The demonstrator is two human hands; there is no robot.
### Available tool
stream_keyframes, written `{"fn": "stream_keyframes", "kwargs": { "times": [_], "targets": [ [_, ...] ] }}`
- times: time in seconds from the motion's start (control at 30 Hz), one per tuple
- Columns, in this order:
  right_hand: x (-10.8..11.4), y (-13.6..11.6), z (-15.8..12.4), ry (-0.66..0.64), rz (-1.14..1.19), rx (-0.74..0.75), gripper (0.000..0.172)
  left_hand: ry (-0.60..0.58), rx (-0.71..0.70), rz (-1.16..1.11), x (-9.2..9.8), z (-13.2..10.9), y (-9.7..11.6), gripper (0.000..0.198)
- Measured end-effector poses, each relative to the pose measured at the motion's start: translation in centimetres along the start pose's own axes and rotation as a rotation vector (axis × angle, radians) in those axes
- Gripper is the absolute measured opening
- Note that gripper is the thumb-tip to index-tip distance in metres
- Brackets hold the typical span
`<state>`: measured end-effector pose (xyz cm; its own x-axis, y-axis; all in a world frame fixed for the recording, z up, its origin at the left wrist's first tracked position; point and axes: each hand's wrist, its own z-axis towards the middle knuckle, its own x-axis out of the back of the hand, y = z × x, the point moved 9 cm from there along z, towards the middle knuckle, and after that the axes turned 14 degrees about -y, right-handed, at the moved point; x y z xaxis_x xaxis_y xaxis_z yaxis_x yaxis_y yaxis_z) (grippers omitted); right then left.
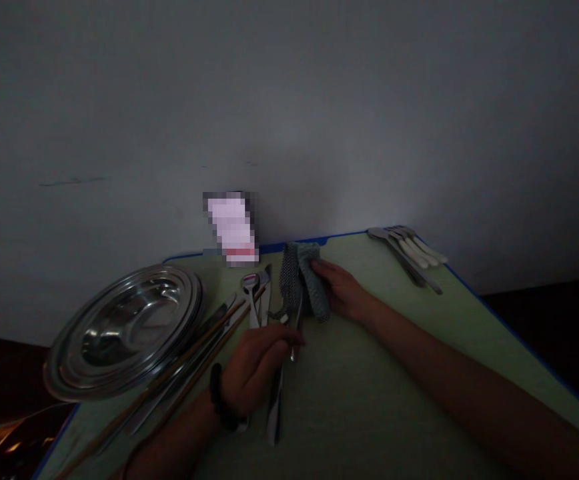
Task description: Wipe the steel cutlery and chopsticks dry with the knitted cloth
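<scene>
My left hand (259, 360), with a dark bead bracelet at the wrist, pinches the near end of a slim metal piece of cutlery (298, 317). Its far end disappears into a grey-green checked cloth (314, 283), so I cannot tell its kind. My right hand (342, 290) grips that cloth from the right, fingers closed around it. Under and beside my left hand lie a metal spoon (251, 287) and a table knife (273, 417).
Stacked steel plates or bowls (124, 327) stand at the left. Chopsticks (169, 370) and more cutlery lie alongside them. A blurred-out phone (234, 230) leans on the wall behind. At the back right are a spoon (384, 237) and white-handled forks (414, 247). Blue edging borders the green table (369, 413).
</scene>
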<state>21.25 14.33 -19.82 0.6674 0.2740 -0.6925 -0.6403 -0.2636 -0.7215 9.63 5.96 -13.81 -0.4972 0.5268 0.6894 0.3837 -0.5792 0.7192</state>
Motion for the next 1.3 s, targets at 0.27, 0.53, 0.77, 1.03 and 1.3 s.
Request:
{"fn": "stream_keyframes", "kwargs": {
  "times": [0.27, 0.53, 0.77, 1.03, 1.3],
  "targets": [
    [0.6, -0.4, -0.1, 0.053, -0.088, 0.048, 0.021, -0.085, 0.016, 0.120, -1.1, 0.6, -0.2, 0.023],
    [1.3, -1.0, -0.2, 0.152, -0.130, 0.194, 0.025, -0.133, 0.132, 0.182, -2.0, 1.0, -1.4, 0.026],
    [2.1, -1.2, -0.3, 0.219, -0.097, 0.274, 0.027, -0.173, 0.188, 0.258, -2.4, 1.3, -1.7, 0.024],
    [1.8, -1.1, -0.2, 0.194, -0.072, 0.234, 0.024, -0.068, 0.227, 0.190, -1.6, 0.9, -2.2, 0.015],
    [1.0, -0.8, 0.0, 0.120, -0.058, 0.180, 0.021, -0.016, 0.134, 0.027, -0.6, 0.4, -1.9, 0.025]
  ]
}}
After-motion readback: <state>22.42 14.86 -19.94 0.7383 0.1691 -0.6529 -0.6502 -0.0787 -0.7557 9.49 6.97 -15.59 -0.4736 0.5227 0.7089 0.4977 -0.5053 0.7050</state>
